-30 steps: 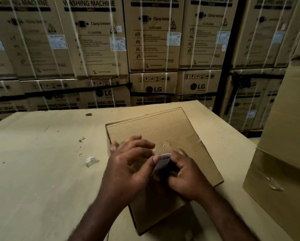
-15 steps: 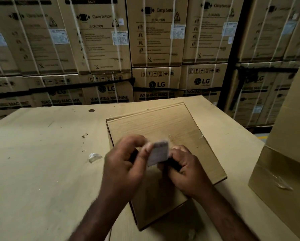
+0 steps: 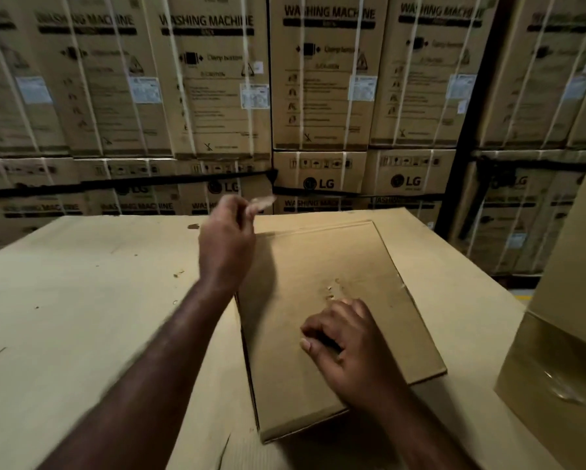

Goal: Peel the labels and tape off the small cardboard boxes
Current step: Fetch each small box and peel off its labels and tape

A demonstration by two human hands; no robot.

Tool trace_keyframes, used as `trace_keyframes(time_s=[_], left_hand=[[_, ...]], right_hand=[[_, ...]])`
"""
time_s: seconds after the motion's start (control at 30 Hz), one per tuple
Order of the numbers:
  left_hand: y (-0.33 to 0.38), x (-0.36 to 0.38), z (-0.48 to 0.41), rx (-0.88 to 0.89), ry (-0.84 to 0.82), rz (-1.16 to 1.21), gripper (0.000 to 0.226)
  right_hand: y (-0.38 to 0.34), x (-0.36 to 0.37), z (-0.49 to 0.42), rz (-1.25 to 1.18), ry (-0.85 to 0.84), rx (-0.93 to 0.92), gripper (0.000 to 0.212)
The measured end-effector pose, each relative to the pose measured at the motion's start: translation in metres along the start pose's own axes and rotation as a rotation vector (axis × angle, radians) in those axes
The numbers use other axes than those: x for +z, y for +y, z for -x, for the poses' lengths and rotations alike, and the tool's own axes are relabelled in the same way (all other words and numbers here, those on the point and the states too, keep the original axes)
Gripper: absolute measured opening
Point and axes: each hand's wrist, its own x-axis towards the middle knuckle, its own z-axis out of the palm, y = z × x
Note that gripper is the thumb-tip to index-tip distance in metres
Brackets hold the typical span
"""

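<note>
A small brown cardboard box (image 3: 322, 259) lies on the cardboard-covered table (image 3: 81, 317), its top bare except for small torn spots of residue (image 3: 332, 290). My left hand (image 3: 225, 239) is raised above the box's far left corner and pinches a peeled label (image 3: 261, 202), blurred by motion. My right hand (image 3: 346, 344) rests on the near part of the box top with its fingers curled; something dark shows under the fingers, unclear what.
A taller cardboard box (image 3: 563, 334) with clear tape at its lower part stands at the right edge. Stacked washing machine cartons (image 3: 322, 79) form a wall behind the table. Small scraps (image 3: 178, 273) lie on the table left of the box.
My left hand has pulled the label off the box and lifted it up and away toward the far side. My right hand stays on the box top. The camera has tilted up.
</note>
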Motion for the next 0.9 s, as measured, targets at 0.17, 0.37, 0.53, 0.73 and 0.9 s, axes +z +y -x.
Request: trace_keyframes(time_s=[0.17,0.37,0.53,0.73,0.9], left_hand=[[0.003,0.009,0.003,-0.015,-0.014,-0.208,0.018],[0.009,0.014,0.005,0.039,-0.066,-0.141,0.018],[0.010,0.023,0.003,0.002,-0.124,-0.217,0.019],[0.012,0.034,-0.006,-0.047,-0.195,-0.213,0.019],[0.003,0.042,-0.013,-0.046,-0.211,-0.245,0.016]], right_hand=[[-0.021,0.016,0.024,0.408,-0.197,-0.012,0.071],[-0.058,0.019,-0.007,0.508,-0.422,0.057,0.092],[-0.074,0.025,-0.008,0.548,-0.496,0.140,0.094],[-0.055,0.023,0.029,0.567,-0.431,0.134,0.092],[-0.052,0.019,-0.027,0.639,-0.444,0.335,0.097]])
